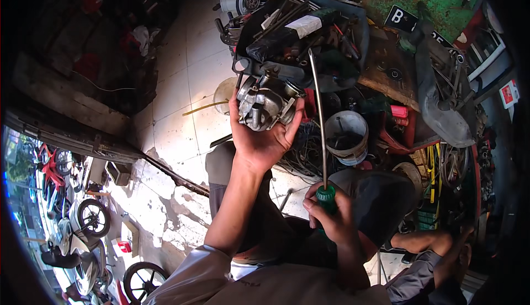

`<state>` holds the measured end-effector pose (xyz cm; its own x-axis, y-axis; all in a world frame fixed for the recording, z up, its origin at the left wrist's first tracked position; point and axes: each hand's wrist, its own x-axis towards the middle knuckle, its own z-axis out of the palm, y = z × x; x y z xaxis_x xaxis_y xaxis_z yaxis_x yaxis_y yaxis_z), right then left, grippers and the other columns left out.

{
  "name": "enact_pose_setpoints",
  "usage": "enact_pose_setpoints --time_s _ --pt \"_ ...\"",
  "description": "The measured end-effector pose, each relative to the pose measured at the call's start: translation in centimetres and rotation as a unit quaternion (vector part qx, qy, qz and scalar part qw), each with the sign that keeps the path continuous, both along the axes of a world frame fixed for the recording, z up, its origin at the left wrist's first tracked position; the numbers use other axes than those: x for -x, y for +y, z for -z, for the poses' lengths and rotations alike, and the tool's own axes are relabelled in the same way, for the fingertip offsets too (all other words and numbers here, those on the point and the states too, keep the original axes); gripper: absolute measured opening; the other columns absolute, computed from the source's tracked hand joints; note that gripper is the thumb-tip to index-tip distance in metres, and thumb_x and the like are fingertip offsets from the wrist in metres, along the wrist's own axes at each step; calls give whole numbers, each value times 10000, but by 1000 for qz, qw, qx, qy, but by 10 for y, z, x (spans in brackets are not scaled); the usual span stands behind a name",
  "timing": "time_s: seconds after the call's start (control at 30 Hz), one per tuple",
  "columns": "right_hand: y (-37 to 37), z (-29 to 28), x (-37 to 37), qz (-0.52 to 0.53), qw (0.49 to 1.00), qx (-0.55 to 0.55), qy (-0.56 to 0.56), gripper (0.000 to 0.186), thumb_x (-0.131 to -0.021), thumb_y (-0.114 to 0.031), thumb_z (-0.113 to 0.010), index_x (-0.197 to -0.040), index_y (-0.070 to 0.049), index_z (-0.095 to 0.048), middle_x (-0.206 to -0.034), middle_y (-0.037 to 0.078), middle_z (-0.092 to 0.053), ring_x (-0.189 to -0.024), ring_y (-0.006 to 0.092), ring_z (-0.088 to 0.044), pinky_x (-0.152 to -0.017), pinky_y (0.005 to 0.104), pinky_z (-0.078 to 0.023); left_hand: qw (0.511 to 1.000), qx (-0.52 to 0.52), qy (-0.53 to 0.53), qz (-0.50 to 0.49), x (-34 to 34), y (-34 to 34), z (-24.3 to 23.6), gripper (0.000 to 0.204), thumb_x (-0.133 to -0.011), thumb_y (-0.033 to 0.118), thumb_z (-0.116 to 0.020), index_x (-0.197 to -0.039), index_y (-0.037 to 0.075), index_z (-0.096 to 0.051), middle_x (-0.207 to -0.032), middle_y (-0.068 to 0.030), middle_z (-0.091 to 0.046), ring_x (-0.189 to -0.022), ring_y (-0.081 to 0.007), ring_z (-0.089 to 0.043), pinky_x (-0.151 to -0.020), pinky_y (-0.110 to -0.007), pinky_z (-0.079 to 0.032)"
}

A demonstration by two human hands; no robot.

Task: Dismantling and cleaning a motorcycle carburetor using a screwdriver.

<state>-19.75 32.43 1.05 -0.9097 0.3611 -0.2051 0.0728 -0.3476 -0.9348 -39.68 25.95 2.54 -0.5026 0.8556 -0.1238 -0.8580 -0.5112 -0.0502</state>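
A silver metal carburetor [264,109] rests in my left hand [258,150], whose palm is turned up and whose fingers and thumb cup its sides. In my right hand [335,216], lower and to the right, is a long screwdriver [320,122]. My fingers wrap its green handle, and the thin metal shaft points up and away from me. The shaft's tip is to the right of the carburetor and beyond it, apart from it in the picture. Some of the handle is hidden by my right hand.
Beyond my hands stands a dark tray [359,37] heaped with tools. A white bucket [353,147] with dark contents is right of the screwdriver. Another person's bent limb [422,242] shows at lower right. Motorcycles [83,233] stand outside at left.
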Motion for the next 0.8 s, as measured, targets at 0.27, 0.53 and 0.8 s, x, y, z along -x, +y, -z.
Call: enact_pose_setpoints --time_s 0.27,0.53,0.8 --pt "41 -24 -35 -98 975 -198 -5 632 -746 -53 -652 -1303 53 -372 -1174 137 -527 -1064 192 -515 -936 283 -360 971 182 130 -79 11 -1 -8 622 -811 597 -475 -1152 81 -540 -1106 -131 -593 -1041 -315 -568 -834 -396 -516" --pt "92 -100 -29 94 924 -369 27 516 -662 47 -670 -1147 90 -499 -1042 164 -593 -936 185 -583 -809 263 -448 988 127 36 -86 25 -8 -1 580 -807 480 -578 -1127 0 -523 -1120 -203 -547 -1144 -420 -454 -897 -421 -493" --pt "112 -68 8 48 970 -228 65 450 -700 2 -626 -1132 84 -528 -793 149 -628 -507 74 -518 -384 168 -346 918 232 214 -241 16 -21 -14 379 -841 392 -540 -1064 86 -565 -1015 -121 -624 -959 -248 -613 -811 -384 -523"
